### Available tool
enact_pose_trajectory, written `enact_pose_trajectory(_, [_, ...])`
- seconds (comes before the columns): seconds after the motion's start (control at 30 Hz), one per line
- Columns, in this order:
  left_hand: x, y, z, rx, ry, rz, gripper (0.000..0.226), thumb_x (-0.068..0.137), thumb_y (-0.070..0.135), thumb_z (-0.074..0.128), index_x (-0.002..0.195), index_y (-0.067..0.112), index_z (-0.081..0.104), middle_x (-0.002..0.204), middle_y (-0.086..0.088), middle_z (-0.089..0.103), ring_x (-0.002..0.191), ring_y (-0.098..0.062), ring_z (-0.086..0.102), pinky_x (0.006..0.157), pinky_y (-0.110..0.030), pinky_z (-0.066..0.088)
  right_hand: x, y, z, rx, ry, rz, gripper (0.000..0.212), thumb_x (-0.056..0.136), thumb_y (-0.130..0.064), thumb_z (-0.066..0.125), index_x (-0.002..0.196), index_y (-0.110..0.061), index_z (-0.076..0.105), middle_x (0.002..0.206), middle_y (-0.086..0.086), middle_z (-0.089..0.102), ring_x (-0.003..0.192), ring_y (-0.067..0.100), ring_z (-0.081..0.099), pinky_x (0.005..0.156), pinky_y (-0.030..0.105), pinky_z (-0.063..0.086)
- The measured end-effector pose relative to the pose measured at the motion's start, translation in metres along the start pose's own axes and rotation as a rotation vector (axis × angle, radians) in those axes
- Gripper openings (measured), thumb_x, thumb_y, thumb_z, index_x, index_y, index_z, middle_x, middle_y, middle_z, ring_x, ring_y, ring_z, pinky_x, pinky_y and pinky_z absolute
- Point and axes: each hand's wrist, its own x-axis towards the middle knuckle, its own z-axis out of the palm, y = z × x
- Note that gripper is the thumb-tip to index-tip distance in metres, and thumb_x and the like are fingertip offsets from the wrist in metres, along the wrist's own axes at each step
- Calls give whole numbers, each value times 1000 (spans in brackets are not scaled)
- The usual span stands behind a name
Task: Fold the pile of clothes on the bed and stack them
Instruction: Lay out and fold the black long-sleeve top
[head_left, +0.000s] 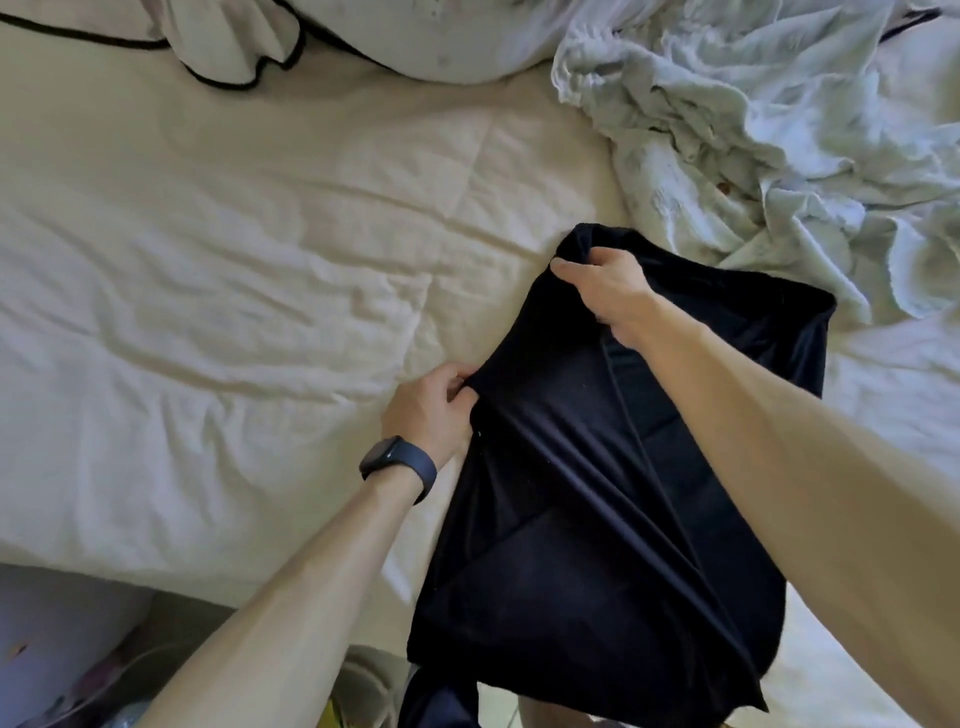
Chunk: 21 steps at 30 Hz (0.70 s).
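Dark garment (597, 467) lies at the bed's (208, 260) near edge, 5 o'clock of centre. Left hand (431, 410) pinches its left edge; right hand (605, 291) grips the far corner. Recommend keeping both edges taut and aligned. Crumpled pale clothes (753, 130) at 1 o'clock crowd the far side.

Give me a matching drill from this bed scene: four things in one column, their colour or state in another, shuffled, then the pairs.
1. garment
2. watch
3. towel
4. pillow

A. crumpled, pale, on the far right of the bed
B. white with black piping
C. dark, gripped by both hands
D. strapped on the left wrist

Pairs: 1-C, 2-D, 3-A, 4-B
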Motion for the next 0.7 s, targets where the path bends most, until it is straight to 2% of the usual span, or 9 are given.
enact_pose_trajectory(0.07, [6,-4,0,-80,-2,-36,17,90,31,63,102,38,72,70,32,62,82,-1,67,65,-12,45,10,-13,5,102,-7,3,19,91,-25,75,102,-10,71,90,7,74,83,20,74,77,35,63])
enact_pose_trajectory(0.17, [11,-7,-2,-83,-27,-58,15,88,32,67,101,36,71,75,27,61,77,4,63,66,-12,44,18,-23,9,163,5,21,44,89,-26,78,129,-17,63,96,-5,70,90,14,71,76,30,59])
enact_pose_trajectory(0.23, [12,-6,-5,-65,-76,-64,13,86,32,69,95,41,68,75,28,60,70,13,58,58,-5,36,24,-21,8,140,18,63,43,88,-36,78,125,-17,66,96,-5,70,89,17,70,71,30,54])
enact_pose_trajectory(0.3, [12,-2,-7,-64,-139,-64,15,82,32,71,84,43,62,76,25,62,71,21,55,55,-5,38,26,-21,7,79,31,64,39,88,-44,75,108,-11,71,85,-1,64,79,20,65,65,33,46])
enact_pose_trajectory(0.4, [15,5,-10,-141,-219,-81,15,81,28,69,86,42,64,84,20,68,78,19,58,60,-2,40,30,-32,9,-10,90,-35,18,90,-38,71,84,-22,68,73,-5,58,72,16,59,61,30,47])
enact_pose_trajectory(0.5, [18,12,-11,-176,-226,-121,7,87,44,63,89,38,66,87,18,70,86,4,63,67,-13,42,29,-35,10,-13,136,-102,23,89,-37,70,100,-17,72,83,-11,63,83,9,63,75,25,51])
enact_pose_trajectory(0.6, [18,16,-8,-61,-195,-114,27,88,63,58,83,37,61,82,21,65,77,6,58,62,-13,37,-2,-12,7,-8,282,-176,35,91,-43,64,121,-26,62,99,-20,64,89,-6,61,74,7,45])
enact_pose_trajectory(0.63, [17,18,-6,-3,-185,-97,25,90,60,59,84,35,60,81,21,63,75,5,57,60,-13,37,-19,4,4,6,334,-210,35,92,-43,63,122,-27,61,103,-20,65,91,-9,61,74,6,45])
enact_pose_trajectory(0.7, [15,18,-3,62,-132,-95,21,93,52,58,89,32,63,80,20,61,73,3,55,58,-14,37,-61,48,-3,-24,427,-248,35,94,-44,62,124,-26,60,113,-17,65,101,-4,61,88,17,49])
